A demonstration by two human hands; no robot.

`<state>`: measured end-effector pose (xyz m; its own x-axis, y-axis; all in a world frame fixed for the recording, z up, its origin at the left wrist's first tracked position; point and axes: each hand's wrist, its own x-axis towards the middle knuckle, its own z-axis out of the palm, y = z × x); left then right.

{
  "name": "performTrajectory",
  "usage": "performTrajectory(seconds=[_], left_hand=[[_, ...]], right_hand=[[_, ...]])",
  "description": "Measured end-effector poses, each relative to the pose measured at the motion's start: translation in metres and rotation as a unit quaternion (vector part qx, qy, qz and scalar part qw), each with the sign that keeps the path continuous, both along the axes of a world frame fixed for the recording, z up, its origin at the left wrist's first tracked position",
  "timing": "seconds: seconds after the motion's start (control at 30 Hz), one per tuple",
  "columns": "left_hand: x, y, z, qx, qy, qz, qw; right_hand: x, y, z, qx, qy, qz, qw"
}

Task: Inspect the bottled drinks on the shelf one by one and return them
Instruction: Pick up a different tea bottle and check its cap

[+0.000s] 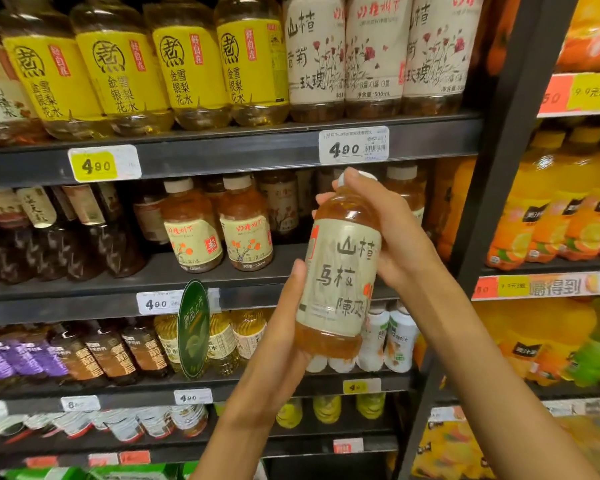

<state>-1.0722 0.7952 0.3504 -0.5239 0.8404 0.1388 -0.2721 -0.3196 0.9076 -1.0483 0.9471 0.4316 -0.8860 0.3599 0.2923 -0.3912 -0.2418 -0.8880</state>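
Both hands grasp one bottle (338, 278) in front of the shelf (222, 150), clear of the rows behind it. The right hand (392, 233) has its grip curled around the upper part of the bottle, fingers wrapped over the neck and shoulder just under the white cap (355, 175), which peeks out above the knuckles. The left hand (284, 323) grips the lower part from the side and below, its thumb lying along the left edge of the label, its palm under the base. The bottle stands nearly upright, leaning slightly to the left at the bottom, its pale label with large dark characters turned toward the camera; amber drink shows above and below the label.

Behind it, on the middle level, stand two similar amber bottles (219, 223) with pale labels and white caps, and to their left a row of dark bottles (66, 237). On the level above stand yellow-labelled bottles (153, 64) and, to their right, white-labelled bottles (374, 50) printed with red flowers. Price tags reading 4.90 (353, 145) are fixed to the shelf edges. A green oval sign (193, 329) sticks out from the edge below the middle level, with purple and brown bottles (66, 351) to its left. To the right, past a dark upright post (492, 168), another rack holds orange drinks (551, 220).
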Motion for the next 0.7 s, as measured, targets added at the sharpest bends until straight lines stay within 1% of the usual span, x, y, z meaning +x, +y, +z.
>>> performTrajectory(seconds=[0.1,0.17,0.2,0.23,0.3,0.33,0.4,0.5,0.57,0.63,0.7], left_hand=[[0.007,0.001,0.002,0.021,-0.066,-0.039,0.997],[0.011,0.001,0.007,0.043,-0.127,-0.092,0.987],[0.014,0.001,0.010,0.057,-0.161,-0.129,0.977],[0.016,0.001,0.013,0.071,-0.192,-0.167,0.964],[0.021,0.003,0.016,0.094,-0.232,-0.225,0.941],[0.022,0.004,0.016,0.095,-0.242,-0.240,0.935],[0.025,0.004,0.013,0.068,-0.207,-0.235,0.947],[0.017,0.000,0.005,-0.009,-0.127,-0.156,0.980],[0.014,-0.002,0.003,-0.031,-0.115,-0.113,0.986],[0.019,-0.003,0.002,-0.031,-0.122,-0.107,0.986],[0.023,-0.004,0.000,-0.037,-0.120,-0.111,0.986]], right_hand=[[0.000,0.002,0.001,0.039,-0.039,-0.006,0.998],[0.003,0.004,0.003,0.050,-0.070,0.037,0.996],[0.005,0.005,0.004,0.027,-0.071,0.071,0.995],[0.006,0.005,0.005,-0.022,-0.063,0.113,0.991],[0.008,0.000,0.004,-0.146,-0.047,0.187,0.970],[0.007,-0.002,0.002,-0.185,-0.041,0.199,0.961],[0.007,-0.004,-0.002,-0.206,-0.039,0.190,0.959],[0.012,0.000,-0.003,-0.184,-0.058,0.158,0.968],[0.014,0.006,-0.004,-0.149,-0.081,0.119,0.978],[0.016,0.009,-0.006,-0.121,-0.100,0.094,0.983],[0.015,0.010,-0.008,-0.099,-0.117,0.095,0.984]])
